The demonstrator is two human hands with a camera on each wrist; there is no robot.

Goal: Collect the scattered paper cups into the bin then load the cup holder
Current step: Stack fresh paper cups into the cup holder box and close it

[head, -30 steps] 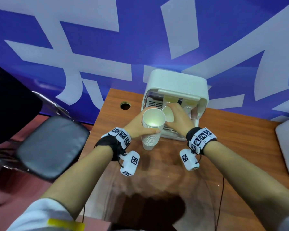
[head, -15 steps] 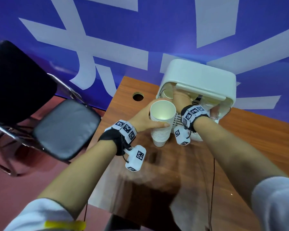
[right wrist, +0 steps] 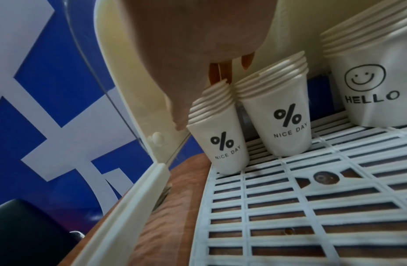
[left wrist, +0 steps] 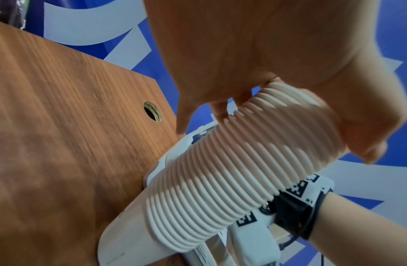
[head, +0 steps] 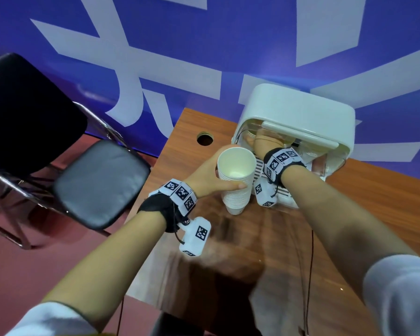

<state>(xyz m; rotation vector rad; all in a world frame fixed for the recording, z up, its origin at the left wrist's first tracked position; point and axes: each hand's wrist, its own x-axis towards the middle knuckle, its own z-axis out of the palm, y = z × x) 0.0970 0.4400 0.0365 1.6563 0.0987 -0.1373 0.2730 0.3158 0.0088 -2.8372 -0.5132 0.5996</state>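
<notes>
My left hand (head: 224, 178) grips a tall nested stack of white paper cups (head: 235, 197) upright above the wooden table, just left of the white cup holder cabinet (head: 298, 110). The left wrist view shows the stack's ribbed rims (left wrist: 220, 180), with thumb and fingers curled round its upper part. My right hand (head: 268, 141) reaches inside the cabinet. Seen from the right wrist, this hand (right wrist: 205, 97) pinches the top cup of a short "% NICE DAY" stack (right wrist: 218, 136) standing at the left of the slatted floor (right wrist: 312, 207).
A second "% NICE DAY" stack (right wrist: 282, 115) and a bigger "HELLO" stack (right wrist: 369, 81) stand beside it. The cabinet's clear door (right wrist: 102, 90) is swung open at the left. The table (head: 385, 197) has a cable hole (head: 204, 139). A black chair (head: 100, 183) stands left of the table.
My right hand, which held a single cup in front of the cabinet, has moved deep inside it and set that cup on the left stack. The left hand's stack stayed about level.
</notes>
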